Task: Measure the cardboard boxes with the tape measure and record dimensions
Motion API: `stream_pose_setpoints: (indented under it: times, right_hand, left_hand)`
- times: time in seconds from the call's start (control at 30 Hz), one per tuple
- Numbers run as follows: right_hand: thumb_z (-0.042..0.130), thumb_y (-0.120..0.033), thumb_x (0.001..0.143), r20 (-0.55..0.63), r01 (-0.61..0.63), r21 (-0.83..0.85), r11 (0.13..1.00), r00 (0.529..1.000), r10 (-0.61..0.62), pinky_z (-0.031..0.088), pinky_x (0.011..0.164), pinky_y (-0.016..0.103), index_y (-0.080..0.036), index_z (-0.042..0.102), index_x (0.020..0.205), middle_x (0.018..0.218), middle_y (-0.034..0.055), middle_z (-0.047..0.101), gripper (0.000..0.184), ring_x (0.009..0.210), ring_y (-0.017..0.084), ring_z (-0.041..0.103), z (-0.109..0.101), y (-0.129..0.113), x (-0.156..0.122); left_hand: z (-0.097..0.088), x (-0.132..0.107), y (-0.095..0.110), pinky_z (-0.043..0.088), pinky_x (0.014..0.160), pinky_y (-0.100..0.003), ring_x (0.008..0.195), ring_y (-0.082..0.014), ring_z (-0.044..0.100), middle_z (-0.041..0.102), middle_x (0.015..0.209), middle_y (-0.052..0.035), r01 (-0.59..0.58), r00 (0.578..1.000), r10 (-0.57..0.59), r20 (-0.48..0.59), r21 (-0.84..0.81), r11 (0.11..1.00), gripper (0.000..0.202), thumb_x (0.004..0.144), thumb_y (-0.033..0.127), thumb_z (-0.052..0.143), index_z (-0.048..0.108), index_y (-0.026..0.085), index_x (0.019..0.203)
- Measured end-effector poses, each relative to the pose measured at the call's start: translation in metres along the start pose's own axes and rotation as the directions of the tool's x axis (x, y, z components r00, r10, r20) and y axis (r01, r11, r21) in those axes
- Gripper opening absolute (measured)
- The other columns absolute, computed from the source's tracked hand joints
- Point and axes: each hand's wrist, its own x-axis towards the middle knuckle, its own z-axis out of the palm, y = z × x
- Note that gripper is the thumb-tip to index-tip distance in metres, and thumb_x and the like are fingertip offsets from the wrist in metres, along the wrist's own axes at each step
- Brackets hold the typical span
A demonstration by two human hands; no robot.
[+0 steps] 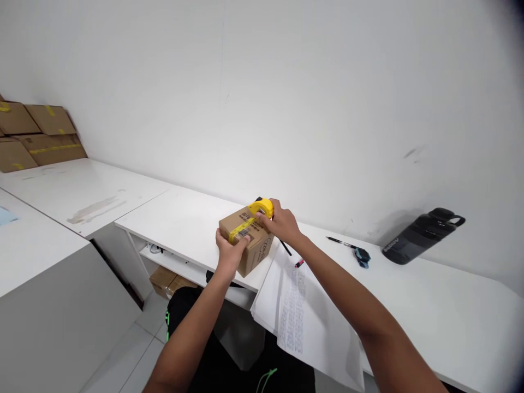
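Note:
A small brown cardboard box [254, 252] with dark print and a label stands at the front edge of the white table [188, 215]. My left hand [230, 252] grips its near left side, thumb on top close to the yellow strip. In my right hand [283, 221] is a yellow tape measure [262, 207], held at the box's far right top edge. Its yellow blade [241, 228] lies across the top of the box, from the case towards my left hand. The blade's far end is at the left edge of the box.
Handwritten paper sheets [292, 316] overhang the table's front edge, with a red-ended pen [300, 263] on them. Behind my right arm lie another pen [340, 241], a dark blue object [362, 256] and a tilted black bottle [421, 236]. Cardboard boxes [53, 134] are stacked at far left.

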Motion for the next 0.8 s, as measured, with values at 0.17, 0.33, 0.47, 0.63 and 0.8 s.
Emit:
stream_pose_setpoints:
  times: [0.17, 0.33, 0.47, 0.63, 0.8]
  right_hand:
    - [0.054, -0.065, 0.083, -0.085, -0.132, 0.422, 0.897, 0.979, 0.184, 0.05, 0.072, 0.035, -0.023, 0.044, 0.122, 0.101, 0.0056, 0.069, 0.058, 0.085, 0.023, 0.065, 0.012, 0.032, -0.008]
    - [0.057, -0.062, 0.082, -0.061, -0.104, 0.623, 0.775, 0.982, 0.18, 0.052, 0.081, 0.035, -0.022, 0.045, 0.12, 0.113, 0.0079, 0.066, 0.056, 0.097, 0.021, 0.064, 0.032, 0.02, -0.021]
    - [0.059, -0.061, 0.082, 0.029, -0.001, 0.504, 0.863, 0.999, -0.015, 0.051, 0.08, 0.037, -0.026, 0.043, 0.127, 0.113, 0.0071, 0.067, 0.06, 0.097, 0.024, 0.065, 0.025, -0.006, -0.033]
    - [0.055, -0.058, 0.087, 0.203, 0.209, 0.263, 0.942, 0.942, -0.265, 0.048, 0.075, 0.036, -0.027, 0.042, 0.133, 0.108, 0.0068, 0.07, 0.057, 0.092, 0.026, 0.066, 0.024, -0.044, -0.03]
    - [0.05, -0.056, 0.089, 0.268, 0.277, 0.114, 0.954, 0.916, -0.298, 0.045, 0.072, 0.035, -0.022, 0.043, 0.13, 0.103, 0.0093, 0.071, 0.054, 0.088, 0.029, 0.066, 0.045, -0.083, -0.004]
  left_hand:
    - [-0.026, 0.006, -0.001, 0.049, 0.096, -0.036, 0.143, -0.0285, 0.033, 0.02, 0.161, -0.0127, 0.088, 0.996, -0.087, 0.008, -0.161, 0.983, 0.084, 0.07, 0.032, 0.074, 0.027, 0.03, 0.14]
    - [-0.056, 0.025, -0.013, 0.053, 0.086, -0.035, 0.127, -0.0281, 0.052, 0.045, 0.148, -0.0108, 0.113, 0.982, -0.063, 0.178, -0.29, 0.95, 0.069, 0.066, 0.039, 0.073, 0.044, 0.026, 0.127]
    - [-0.09, 0.047, -0.01, 0.052, 0.086, -0.037, 0.107, -0.0256, 0.063, 0.063, 0.127, -0.0124, 0.148, 0.975, -0.112, 0.191, -0.185, 0.971, 0.06, 0.063, 0.039, 0.074, 0.054, 0.021, 0.117]
    - [-0.111, 0.051, 0.016, 0.046, 0.095, -0.039, 0.112, -0.0259, 0.059, 0.068, 0.116, -0.0111, -0.112, 0.974, 0.154, -0.164, 0.242, 0.964, 0.033, 0.07, 0.036, 0.071, 0.066, 0.019, 0.097]
    - [-0.094, 0.048, 0.034, 0.046, 0.091, -0.035, 0.108, -0.0251, 0.06, 0.071, 0.104, -0.0099, -0.151, 0.988, 0.152, 0.01, 0.205, 0.967, 0.041, 0.077, 0.049, 0.066, 0.068, 0.018, 0.103]
